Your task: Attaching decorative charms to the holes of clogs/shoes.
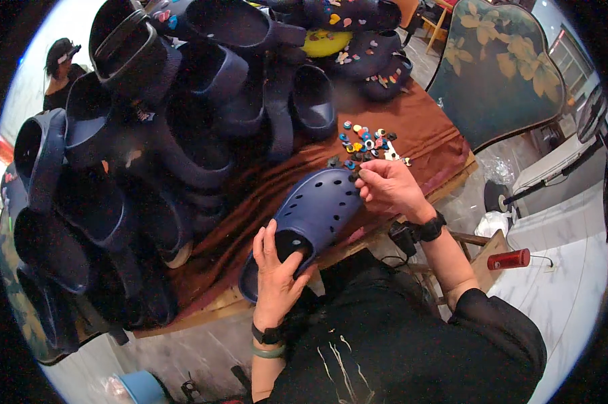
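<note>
A navy clog (317, 205) with round holes in its upper lies at the table's front edge, toe pointing away and to the right. My left hand (279, 273) grips it at the foot opening, the thumb reaching inside and the fingers along the rim. Over the toe, my right hand (391, 185) pinches a small dark charm (354, 176), mostly hidden by the fingertips. Just beyond the toe is a loose pile of small colourful shoe charms (368, 143).
Many navy clogs (196, 141) are heaped across the left and back of the brown cloth (422, 124). Decorated clogs (368, 57) and a yellow dish (326, 43) lie at the back. A patterned chair back (496, 74) stands right; a blue bucket (141, 388) sits on the floor.
</note>
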Demonstrator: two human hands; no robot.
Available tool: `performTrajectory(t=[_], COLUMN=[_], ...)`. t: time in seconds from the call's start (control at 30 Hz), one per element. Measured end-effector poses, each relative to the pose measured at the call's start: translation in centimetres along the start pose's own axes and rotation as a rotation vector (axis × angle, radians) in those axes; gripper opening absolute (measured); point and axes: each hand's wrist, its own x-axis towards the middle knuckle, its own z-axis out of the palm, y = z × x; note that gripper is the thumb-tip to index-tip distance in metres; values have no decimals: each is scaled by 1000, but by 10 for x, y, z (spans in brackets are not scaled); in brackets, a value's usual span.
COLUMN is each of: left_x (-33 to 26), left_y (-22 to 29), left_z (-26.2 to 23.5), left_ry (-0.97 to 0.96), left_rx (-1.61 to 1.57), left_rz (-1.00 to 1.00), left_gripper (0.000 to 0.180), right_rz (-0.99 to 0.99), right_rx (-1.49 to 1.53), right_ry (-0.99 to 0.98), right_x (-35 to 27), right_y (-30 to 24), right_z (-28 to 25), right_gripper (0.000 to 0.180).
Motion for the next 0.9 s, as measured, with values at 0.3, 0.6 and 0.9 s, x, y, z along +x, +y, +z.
performTrajectory(t=[0.3,0.6,0.9], left_x=[-1,3,2], left_y=[4,7,6], left_z=[3,3,7], left_ry=[3,5,-25], left_rx=[31,54,89], left_rz=[-9,-1,-15], left_gripper=[30,28,29], right_rz=[-53,-323,-333], right_rx=[81,146,-946], right_ry=[-15,995,785], right_x=[-24,-104,-17], right_y=[21,177,257], right_z=[-11,-164,-198], right_gripper=[24,21,35])
